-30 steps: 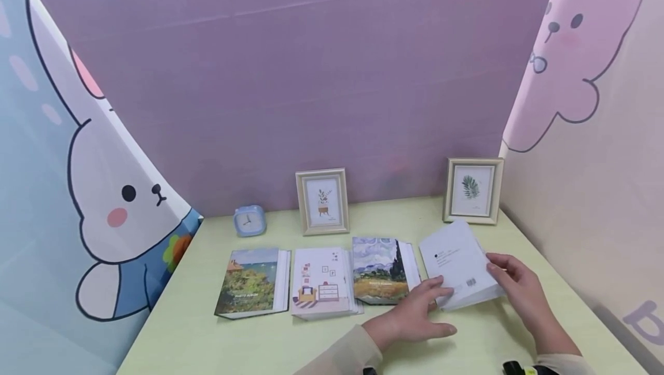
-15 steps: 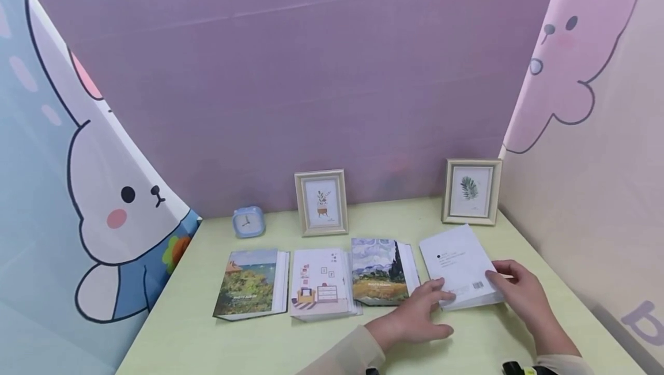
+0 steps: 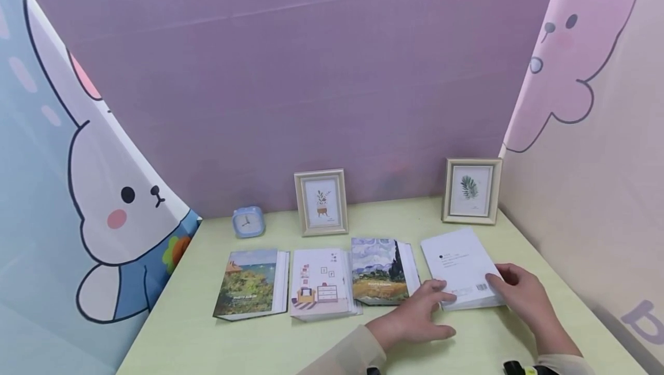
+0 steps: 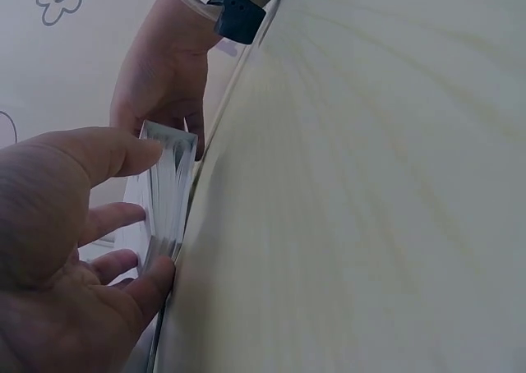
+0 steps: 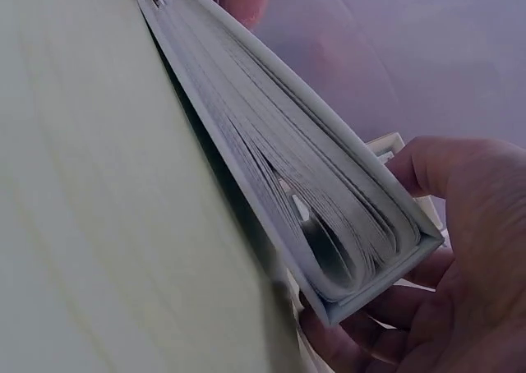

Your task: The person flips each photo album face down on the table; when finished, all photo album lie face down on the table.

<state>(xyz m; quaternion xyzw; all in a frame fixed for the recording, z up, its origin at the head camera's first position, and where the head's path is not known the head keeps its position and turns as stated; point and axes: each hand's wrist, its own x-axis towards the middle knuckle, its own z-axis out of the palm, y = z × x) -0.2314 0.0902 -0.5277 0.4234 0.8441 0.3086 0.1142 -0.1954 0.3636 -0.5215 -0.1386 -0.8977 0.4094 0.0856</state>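
While hands grip it, thick white album, layered pages, flat

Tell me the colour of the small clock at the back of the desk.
Light blue clock, white face; head view shows it best.
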